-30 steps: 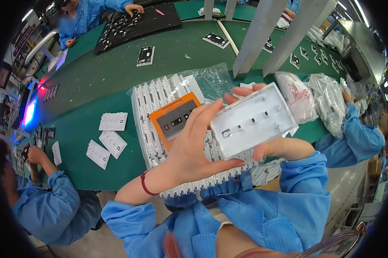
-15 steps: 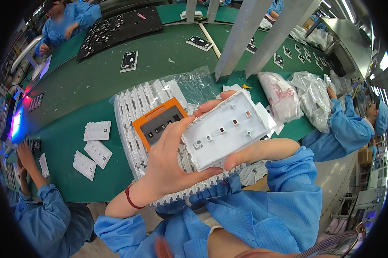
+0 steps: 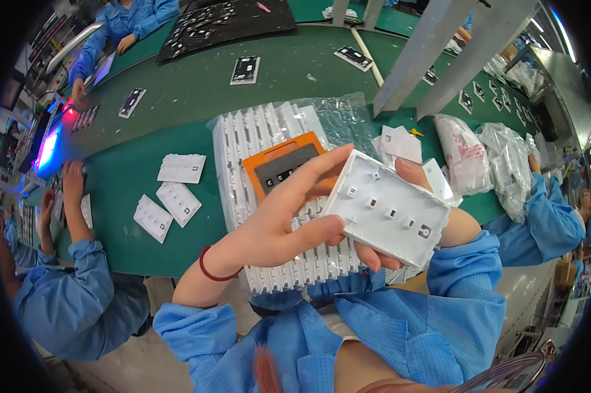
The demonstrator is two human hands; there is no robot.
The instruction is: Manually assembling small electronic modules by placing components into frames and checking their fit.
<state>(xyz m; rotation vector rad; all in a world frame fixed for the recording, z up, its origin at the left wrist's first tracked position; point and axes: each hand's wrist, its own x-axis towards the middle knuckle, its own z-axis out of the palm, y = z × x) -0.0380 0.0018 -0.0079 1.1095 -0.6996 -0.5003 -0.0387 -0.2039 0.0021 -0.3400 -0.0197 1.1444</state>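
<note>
A white rectangular plastic housing [image 3: 390, 209], with a raised rim and a row of small square holes, is held tilted between my two hands. My left hand [image 3: 289, 213] grips its left end, thumb on the near edge and fingers at the far corner. My right hand [image 3: 381, 255] supports it from behind; its thumb shows over the far edge and fingertips under the near edge. Below and behind the housing, an orange frame with a grey insert [image 3: 279, 167] lies on a bagged stack of ribbed white parts [image 3: 233, 147], partly covered by my left hand.
On the green bench [image 3: 125, 141], several white housings [image 3: 181, 168] lie at left. Plastic-wrapped bundles [image 3: 462, 154] and a grey metal post [image 3: 426, 56] stand at right. Dark-faced parts [image 3: 245, 69] lie on the far belt. Co-workers in blue [image 3: 79, 295] sit left, right and across.
The housing has been turned around in my hands, so its round-cornered hole moved from the left end to the right. My left fingers shifted along its edge. The whole view has swung left.
</note>
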